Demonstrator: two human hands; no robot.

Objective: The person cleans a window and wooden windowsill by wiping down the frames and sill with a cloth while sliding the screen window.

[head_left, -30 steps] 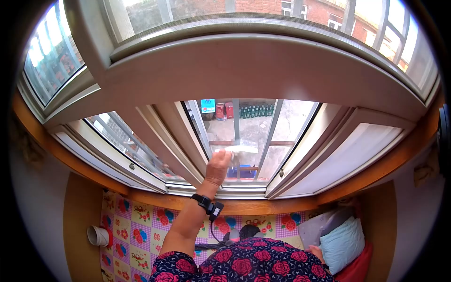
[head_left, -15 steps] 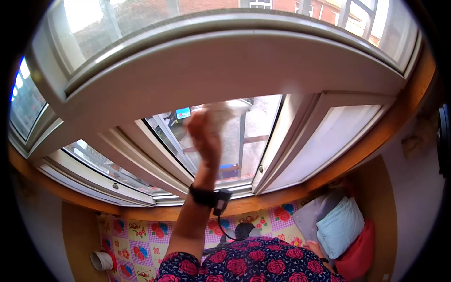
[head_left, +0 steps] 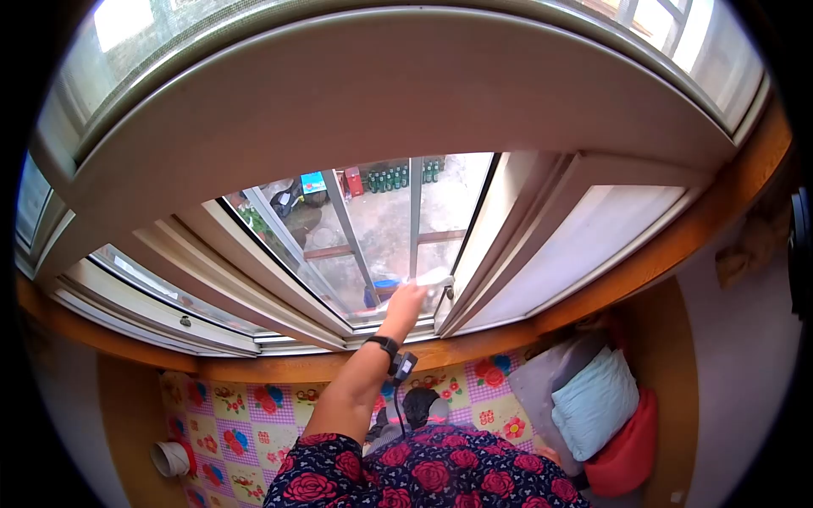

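The blurred, cloth-like piece (head_left: 436, 279) is white; the broad window frame (head_left: 406, 93), pale beige. The navy fabric garment (head_left: 432, 476) carries crimson roses and pale sprigs; the printed sheet (head_left: 267, 398) has cream and lilac-gingham squares with red and blue flowers. The wooden sill (head_left: 288, 369) is orange-brown, the plump pillow (head_left: 597, 403) pale blue.

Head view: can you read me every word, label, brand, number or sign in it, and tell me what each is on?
Patterned cloth: red marks resembling "囍", too small to confirm.
Blue box outside: markings too small to read.
Red box: too small to read.
Green bottles: any labels too small.
Wrist device: pale label, unreadable.
Nothing else legible.
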